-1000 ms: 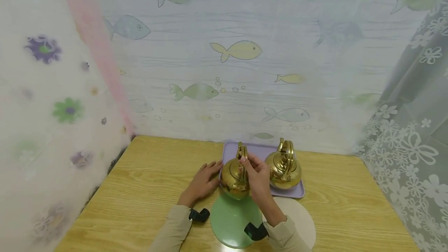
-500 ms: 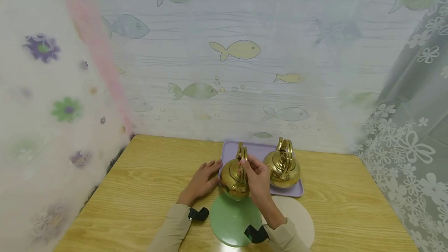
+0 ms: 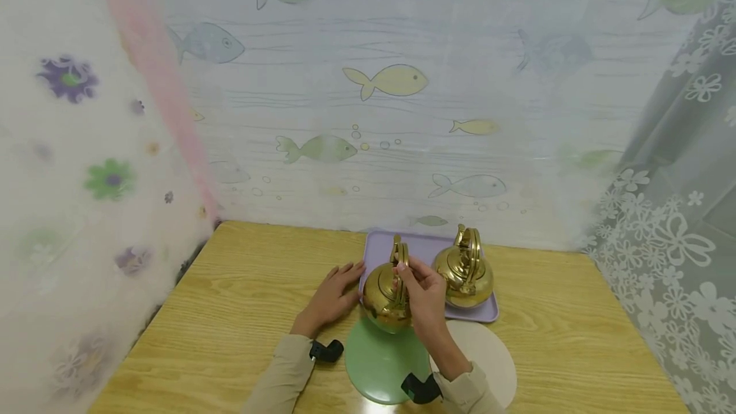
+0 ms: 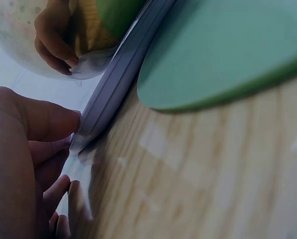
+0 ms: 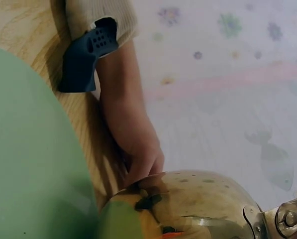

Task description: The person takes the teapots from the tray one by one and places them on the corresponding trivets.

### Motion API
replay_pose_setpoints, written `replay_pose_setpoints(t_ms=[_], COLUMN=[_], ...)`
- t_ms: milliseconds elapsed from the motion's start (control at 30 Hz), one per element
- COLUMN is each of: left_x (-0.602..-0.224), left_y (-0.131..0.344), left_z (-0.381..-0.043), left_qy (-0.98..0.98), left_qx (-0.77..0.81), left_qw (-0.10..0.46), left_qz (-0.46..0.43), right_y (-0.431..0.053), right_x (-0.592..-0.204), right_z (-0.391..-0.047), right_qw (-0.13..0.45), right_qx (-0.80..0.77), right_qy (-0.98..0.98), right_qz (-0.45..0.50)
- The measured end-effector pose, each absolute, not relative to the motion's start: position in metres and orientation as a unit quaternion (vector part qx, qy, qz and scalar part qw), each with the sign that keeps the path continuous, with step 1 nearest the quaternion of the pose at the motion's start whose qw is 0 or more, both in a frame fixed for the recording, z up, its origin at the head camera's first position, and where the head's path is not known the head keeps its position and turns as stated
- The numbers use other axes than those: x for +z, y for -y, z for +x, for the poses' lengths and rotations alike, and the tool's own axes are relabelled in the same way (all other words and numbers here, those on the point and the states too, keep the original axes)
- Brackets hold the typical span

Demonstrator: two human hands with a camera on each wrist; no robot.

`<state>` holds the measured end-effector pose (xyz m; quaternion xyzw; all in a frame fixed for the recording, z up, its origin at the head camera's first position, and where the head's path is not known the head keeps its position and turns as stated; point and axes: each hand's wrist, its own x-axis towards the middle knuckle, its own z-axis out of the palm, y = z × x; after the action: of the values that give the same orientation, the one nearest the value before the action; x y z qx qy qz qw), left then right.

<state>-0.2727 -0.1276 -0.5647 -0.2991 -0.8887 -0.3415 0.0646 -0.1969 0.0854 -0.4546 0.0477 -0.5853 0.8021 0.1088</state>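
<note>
My right hand [image 3: 427, 294] grips the top handle of a shiny gold kettle [image 3: 379, 296]. This kettle stays upright over the front left of a lilac tray [image 3: 428, 245], its bottom reaching past the tray's front edge above a round green plate [image 3: 385, 366]. Whether it touches the tray is hard to tell. My left hand [image 3: 331, 296] lies on the table with fingers extended, fingertips against the tray's left edge. Up close in the left wrist view, the thumb meets the tray rim [image 4: 108, 92]. A second gold kettle [image 3: 482, 286] stands on the tray's right side.
A round cream plate [image 3: 489, 356] lies right of the green one, partly behind my right forearm. The wooden table [image 3: 247, 312] backs onto a fish-print curtain [image 3: 402, 145]. Flowered curtains hang at left and right.
The left kettle, in my right hand's grip, has shifted very slightly toward me and to the right. My left hand has kept its place at the tray edge.
</note>
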Motion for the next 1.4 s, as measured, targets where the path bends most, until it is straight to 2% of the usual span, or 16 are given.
replay_pose_setpoints(t_ms=[600, 967, 1400], left_x=[-0.565, -0.562, -0.563], left_y=[0.123, 0.123, 0.125], left_z=[-0.271, -0.273, -0.271], left_qy=[0.89, 0.895, 0.897], left_qx=[-0.334, -0.334, -0.334], left_qw=[0.081, 0.061, 0.065], left_qz=[-0.299, -0.288, -0.284], right_y=[-0.081, -0.075, -0.073], right_x=[-0.455, -0.456, -0.457], right_z=[-0.186, -0.181, -0.173], right_qw=[0.106, 0.11, 0.113], right_qx=[0.803, 0.804, 0.798], right_qy=[0.582, 0.579, 0.585], right_qz=[0.072, 0.077, 0.089])
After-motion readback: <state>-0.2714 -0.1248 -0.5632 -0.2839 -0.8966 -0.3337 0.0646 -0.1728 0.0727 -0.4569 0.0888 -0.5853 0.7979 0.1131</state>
